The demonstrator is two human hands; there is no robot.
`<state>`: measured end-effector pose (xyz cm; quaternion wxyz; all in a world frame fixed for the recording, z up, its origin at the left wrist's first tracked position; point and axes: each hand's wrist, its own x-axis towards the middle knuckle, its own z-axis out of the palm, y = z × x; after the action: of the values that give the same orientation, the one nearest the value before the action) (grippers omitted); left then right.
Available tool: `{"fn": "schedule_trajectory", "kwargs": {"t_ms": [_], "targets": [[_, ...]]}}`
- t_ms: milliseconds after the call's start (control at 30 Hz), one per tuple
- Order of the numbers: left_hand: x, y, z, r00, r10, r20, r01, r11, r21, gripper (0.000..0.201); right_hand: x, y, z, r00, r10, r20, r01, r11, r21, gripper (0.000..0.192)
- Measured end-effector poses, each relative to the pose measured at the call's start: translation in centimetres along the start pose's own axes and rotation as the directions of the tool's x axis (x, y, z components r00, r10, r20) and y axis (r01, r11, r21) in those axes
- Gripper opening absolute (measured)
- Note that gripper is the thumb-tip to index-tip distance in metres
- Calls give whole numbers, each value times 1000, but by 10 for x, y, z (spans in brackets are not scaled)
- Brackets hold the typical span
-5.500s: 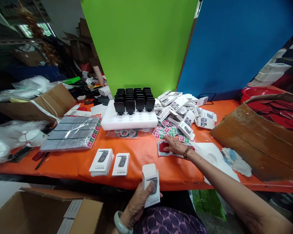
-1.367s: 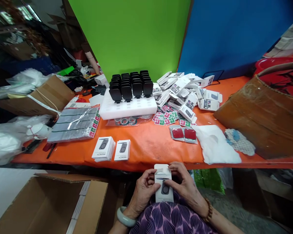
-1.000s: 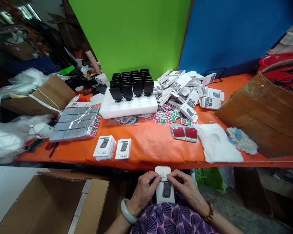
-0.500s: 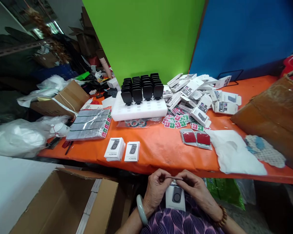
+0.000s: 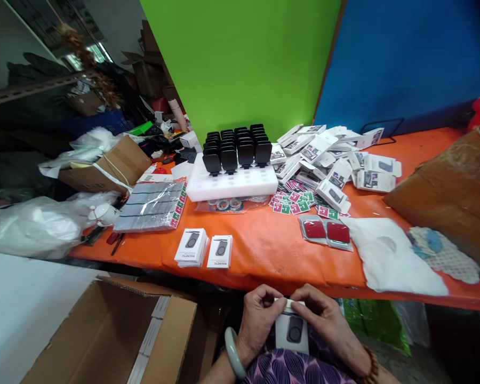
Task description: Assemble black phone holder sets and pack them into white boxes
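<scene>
Orange table (image 5: 264,250) carries stock; below its near edge, left hand (image 5: 258,320) and right hand (image 5: 324,320) pinch the top flap of a small white box (image 5: 291,333), held upright over the lap; two finished stacks (image 5: 204,250) rest nearby.

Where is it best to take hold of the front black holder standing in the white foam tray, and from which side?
Probably by the flat black head of the black holder, pinched front and back from above. It stands upright at the near-left corner of the white foam tray, its stem sunk in the foam.
</scene>
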<state>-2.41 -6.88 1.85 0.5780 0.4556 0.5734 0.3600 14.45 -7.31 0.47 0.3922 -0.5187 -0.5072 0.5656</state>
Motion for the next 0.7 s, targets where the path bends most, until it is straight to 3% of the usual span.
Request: {"fn": "schedule_trajectory", "kwargs": {"t_ms": [133,300,367,467,600,700], "targets": [[3,10,-2,998,-52,38,51,998,26,17,7,-7,0,971,221,94,-237,944,228,33],[5,14,-13,993,21,119,-39,987,154,19,10,-13,1,938,308,161,-346,866,360,25],[6,10,-17,981,36,191,-60,991,122,21,11,-13,1,948,283,146,-317,882,348,23],[5,2,-21,966,53,251,-75,994,77,27,9,-10,-2,978,170,122,-191,962,197,24],[3,-8,-19,983,40,180,-66,988,141,32,3,0,-7,988,10,152,-2,998,-58,23],[3,-8,-11,992,86,93,-103,975,197,26,5,3,-7,995,25,101,-21,999,-45,24]]}}
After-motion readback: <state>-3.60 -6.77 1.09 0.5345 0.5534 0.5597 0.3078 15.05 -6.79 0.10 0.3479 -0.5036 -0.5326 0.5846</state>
